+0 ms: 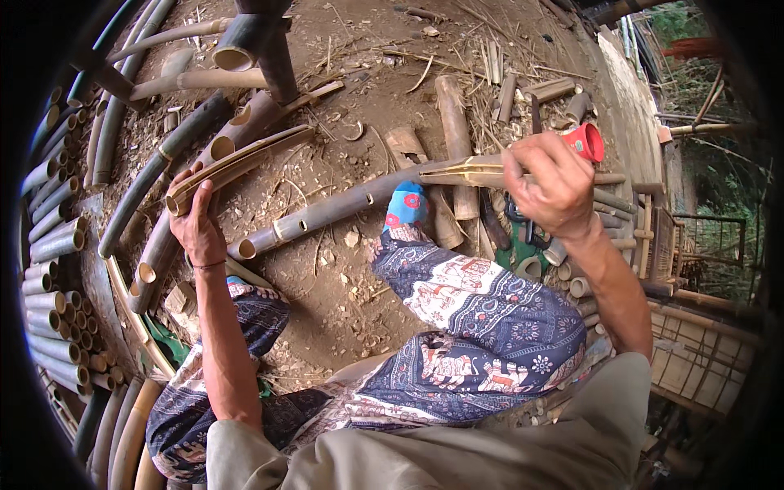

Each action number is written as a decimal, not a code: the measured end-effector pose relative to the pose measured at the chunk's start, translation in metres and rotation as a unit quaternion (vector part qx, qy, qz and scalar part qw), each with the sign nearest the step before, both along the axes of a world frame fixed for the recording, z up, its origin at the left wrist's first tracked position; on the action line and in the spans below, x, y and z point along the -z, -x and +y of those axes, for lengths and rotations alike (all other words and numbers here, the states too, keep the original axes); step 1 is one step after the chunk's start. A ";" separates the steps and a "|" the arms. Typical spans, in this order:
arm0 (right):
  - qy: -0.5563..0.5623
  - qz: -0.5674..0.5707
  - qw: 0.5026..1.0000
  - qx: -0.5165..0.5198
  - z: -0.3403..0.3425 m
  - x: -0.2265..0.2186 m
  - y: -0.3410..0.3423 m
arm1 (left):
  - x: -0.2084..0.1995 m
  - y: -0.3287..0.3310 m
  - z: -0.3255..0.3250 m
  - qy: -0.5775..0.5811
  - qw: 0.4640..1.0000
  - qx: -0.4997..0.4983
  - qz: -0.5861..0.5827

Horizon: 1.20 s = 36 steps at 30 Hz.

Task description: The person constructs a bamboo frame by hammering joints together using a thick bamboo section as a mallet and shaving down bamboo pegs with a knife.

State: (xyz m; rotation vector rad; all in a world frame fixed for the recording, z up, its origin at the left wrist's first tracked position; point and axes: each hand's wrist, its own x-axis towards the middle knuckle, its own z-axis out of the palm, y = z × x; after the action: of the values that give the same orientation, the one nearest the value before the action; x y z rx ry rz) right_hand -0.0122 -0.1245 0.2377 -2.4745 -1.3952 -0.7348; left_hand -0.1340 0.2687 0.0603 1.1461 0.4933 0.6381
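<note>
My left hand point(198, 216) is closed round the lower end of a split bamboo piece point(249, 163), which slants up to the right. My right hand point(554, 181) is raised on the other side, its fingers pinched on thin pale bamboo strips point(457, 170). Below the strips lies a long bamboo pole point(327, 212) with several small slots cut along it. My foot in a blue patterned sock point(406, 204) is against this pole. A red cup-shaped container point(586, 143) shows just behind the right hand, and a dark upright blade-like piece point(536, 113) stands near it.
Stacked bamboo tubes point(57, 302) fill the left side. Thick bamboo poles point(167, 159) lie at upper left beside a bamboo frame point(261, 49). Shavings and offcuts litter the dirt floor point(351, 98). A green and black tool point(523, 237) lies right of my foot, near more cut tubes.
</note>
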 end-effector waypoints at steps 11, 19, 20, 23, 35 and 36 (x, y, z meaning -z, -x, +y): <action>-0.005 0.001 1.000 -0.009 -0.030 -0.003 0.003 | 0.004 -0.008 -0.001 -0.009 1.000 0.005 -0.012; -0.045 0.261 0.959 0.105 0.001 -0.027 -0.004 | -0.004 0.020 0.008 0.018 0.999 -0.025 -0.025; -0.015 0.269 0.956 0.115 0.002 -0.026 -0.007 | -0.010 0.021 0.010 0.031 0.999 -0.020 -0.034; 0.033 0.327 0.933 0.149 0.005 -0.029 -0.009 | -0.037 0.052 0.020 0.052 0.998 -0.033 -0.031; -0.039 0.217 0.969 0.107 0.016 -0.037 -0.009 | -0.127 0.180 0.044 -0.148 0.977 -0.142 0.053; -0.051 0.194 0.974 0.104 0.022 -0.042 -0.007 | -0.123 0.185 0.046 -0.163 0.974 -0.141 0.071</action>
State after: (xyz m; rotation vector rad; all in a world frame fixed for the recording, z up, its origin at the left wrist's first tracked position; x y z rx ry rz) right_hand -0.0055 -0.1022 0.2802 -2.5283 -0.9485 -0.3189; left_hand -0.3190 0.3143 0.1829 1.4527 0.6990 0.9113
